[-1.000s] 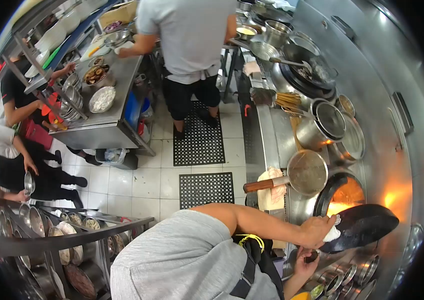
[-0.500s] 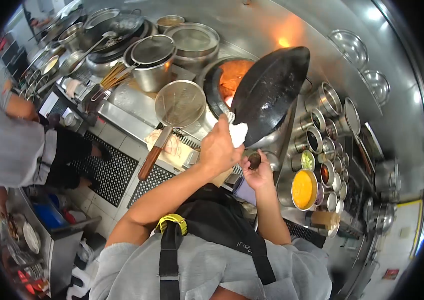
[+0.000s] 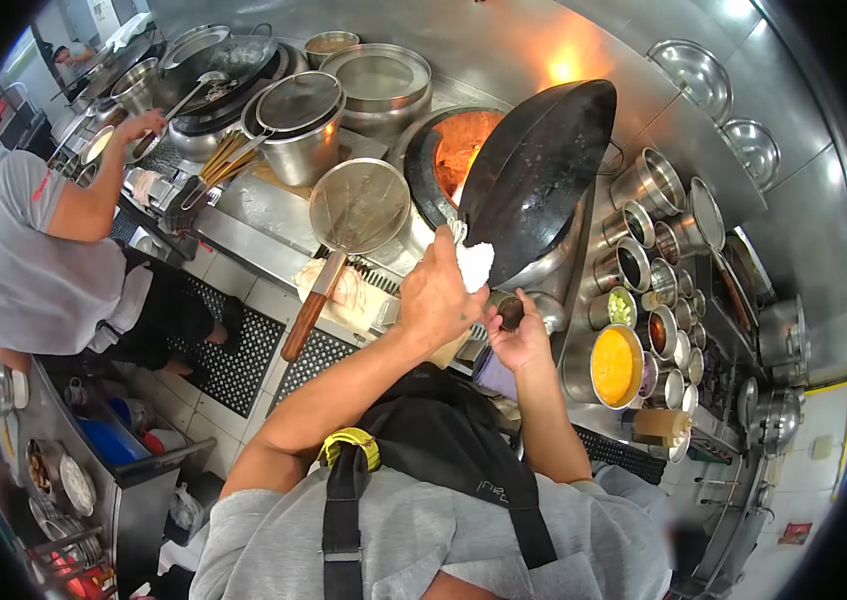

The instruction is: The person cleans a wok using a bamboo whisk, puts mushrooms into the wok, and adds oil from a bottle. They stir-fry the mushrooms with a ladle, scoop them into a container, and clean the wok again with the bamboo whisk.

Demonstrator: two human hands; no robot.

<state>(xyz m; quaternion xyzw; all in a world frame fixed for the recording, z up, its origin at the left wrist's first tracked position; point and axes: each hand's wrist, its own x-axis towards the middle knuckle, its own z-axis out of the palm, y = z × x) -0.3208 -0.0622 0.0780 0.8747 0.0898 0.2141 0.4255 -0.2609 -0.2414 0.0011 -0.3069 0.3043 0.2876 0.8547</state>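
A black wok (image 3: 542, 185) is tilted steeply up on its side over the lit burner (image 3: 466, 150). My left hand (image 3: 441, 290) is closed round the wok's near edge through a folded white cloth (image 3: 477, 266). My right hand (image 3: 521, 342) is just right of it, fingers wrapped round the handle of what looks like a ladle. The handle's dark round end (image 3: 511, 313) points up at me, and a shiny metal bowl (image 3: 548, 311) shows beyond the fingers. The inside of the wok faces away and is hidden.
A wooden-handled strainer (image 3: 360, 205) lies left of the burner, near lidded steel pots (image 3: 294, 150). To the right stand several seasoning tins and a pot of yellow liquid (image 3: 616, 366). A co-worker (image 3: 44, 240) is at the left by another wok (image 3: 229, 70).
The flame behind the wok has grown brighter. My hands keep their hold, with the wok nearly still. The co-worker has moved an arm forward toward the other wok's ladle. My view has shifted slightly.
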